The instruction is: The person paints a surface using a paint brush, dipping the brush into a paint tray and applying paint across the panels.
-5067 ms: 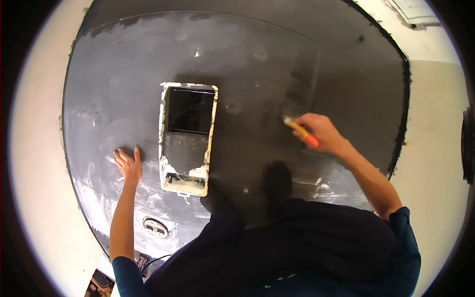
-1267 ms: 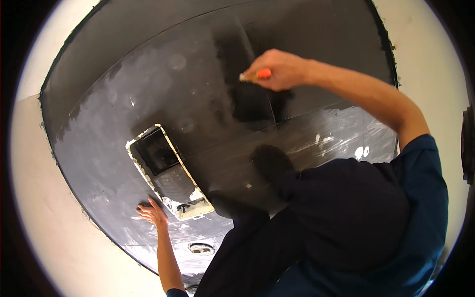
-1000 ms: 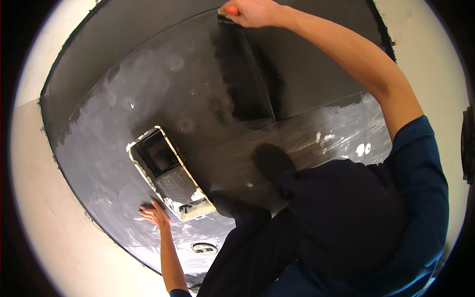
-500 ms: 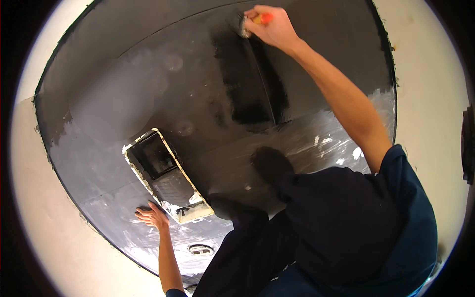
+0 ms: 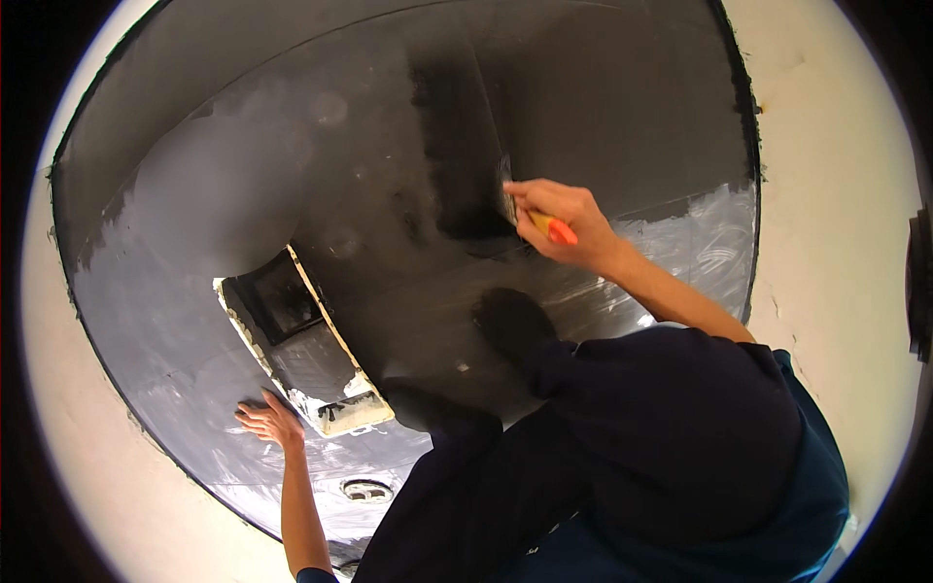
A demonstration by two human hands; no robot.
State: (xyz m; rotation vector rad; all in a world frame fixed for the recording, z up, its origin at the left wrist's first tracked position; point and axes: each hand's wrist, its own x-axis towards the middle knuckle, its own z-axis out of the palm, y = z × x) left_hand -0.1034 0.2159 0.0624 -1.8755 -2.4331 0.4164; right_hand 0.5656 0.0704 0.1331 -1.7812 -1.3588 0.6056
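Observation:
My right hand [image 5: 575, 223] is closed around a paintbrush [image 5: 554, 230] with a yellow and orange handle. Its bristles touch the dark floor at the lower right side of a wet black patch [image 5: 457, 146]. On the left, my left hand [image 5: 272, 425] lies with its fingers spread on the grey floor, holding nothing. Just beside it is a long paint tray [image 5: 358, 416], its cream rim crusted with paint. Black paint [image 5: 282, 301] pools in the tray's far end.
Cream walls [image 5: 816, 194] curve around the dark floor [image 5: 622, 117]. Paler, streaked floor [image 5: 714, 238] shows at right and near left. A round fitting [image 5: 367, 492] is set in the floor below the tray. My dark-clad foot [image 5: 510, 321] stands between tray and brush.
My right hand has drawn the paintbrush from the far part of the floor back toward me, along the wet patch. My left hand stays flat beside the tray; the view has shifted slightly.

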